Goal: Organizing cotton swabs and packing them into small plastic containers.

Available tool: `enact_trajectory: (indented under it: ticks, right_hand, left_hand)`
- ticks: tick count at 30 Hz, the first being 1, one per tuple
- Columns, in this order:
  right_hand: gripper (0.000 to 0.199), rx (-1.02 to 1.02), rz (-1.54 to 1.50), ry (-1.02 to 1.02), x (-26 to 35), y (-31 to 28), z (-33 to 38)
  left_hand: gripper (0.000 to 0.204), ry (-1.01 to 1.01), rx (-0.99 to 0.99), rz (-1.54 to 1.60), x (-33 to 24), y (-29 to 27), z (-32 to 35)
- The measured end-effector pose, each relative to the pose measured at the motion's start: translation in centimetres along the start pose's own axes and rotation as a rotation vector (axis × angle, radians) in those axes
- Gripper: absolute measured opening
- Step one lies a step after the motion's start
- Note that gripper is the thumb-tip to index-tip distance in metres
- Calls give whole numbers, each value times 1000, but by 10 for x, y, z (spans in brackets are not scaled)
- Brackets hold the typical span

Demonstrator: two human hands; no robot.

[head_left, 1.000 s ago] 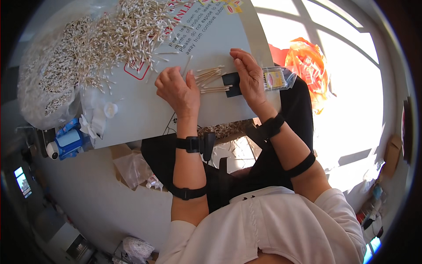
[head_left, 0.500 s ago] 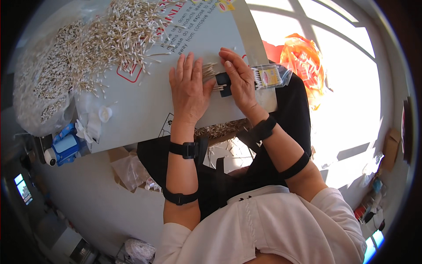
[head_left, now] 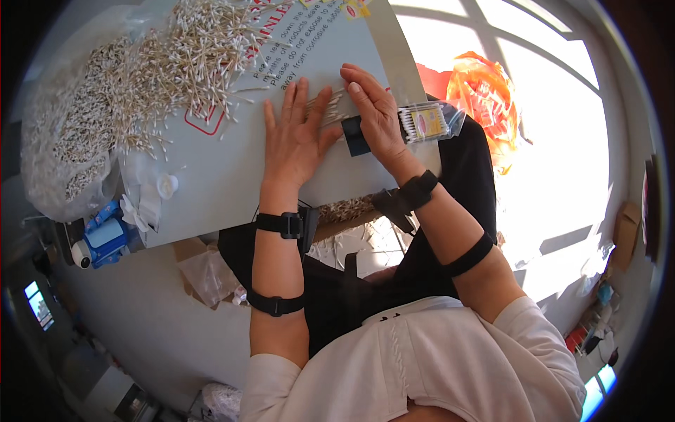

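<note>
Sunlit grey tabletop point(head_left: 232, 183). One clear filled packet of cotton swabs point(head_left: 427, 121) is seen at right; a large loose heap of wooden-stemmed swabs point(head_left: 162, 63) remains far left. A small swab bundle point(head_left: 329, 107) is pressed between flat left hand point(head_left: 295, 137) and right hand point(head_left: 376, 116), neither clenched.

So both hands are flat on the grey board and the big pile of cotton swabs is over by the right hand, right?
Not quite. The head view shows the big pile of cotton swabs lying to the left, beyond the left hand, not by the right hand. Both hands do rest on the grey board.
</note>
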State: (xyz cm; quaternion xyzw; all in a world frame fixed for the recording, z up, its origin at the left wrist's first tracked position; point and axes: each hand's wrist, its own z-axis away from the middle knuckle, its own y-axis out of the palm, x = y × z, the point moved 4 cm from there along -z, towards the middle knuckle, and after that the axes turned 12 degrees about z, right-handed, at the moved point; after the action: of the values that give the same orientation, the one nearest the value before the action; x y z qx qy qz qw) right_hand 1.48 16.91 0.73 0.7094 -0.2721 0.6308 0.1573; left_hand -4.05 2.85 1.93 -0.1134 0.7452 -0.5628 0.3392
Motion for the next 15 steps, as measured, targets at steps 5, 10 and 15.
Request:
enact_trajectory:
  ticks: [5,10,15]
  right_hand:
    - [31,18,14,-40,-4,11,-12]
    - [36,-38,-78,16,-11,20,-4]
    - [38,2,-117,60,-10,27,2]
  left_hand:
    - [67,-8,29,14,-5,4,6]
    - [63,-310,-626,1100,7,3,9]
    - [60,-332,-726,1290,-4,12,5]
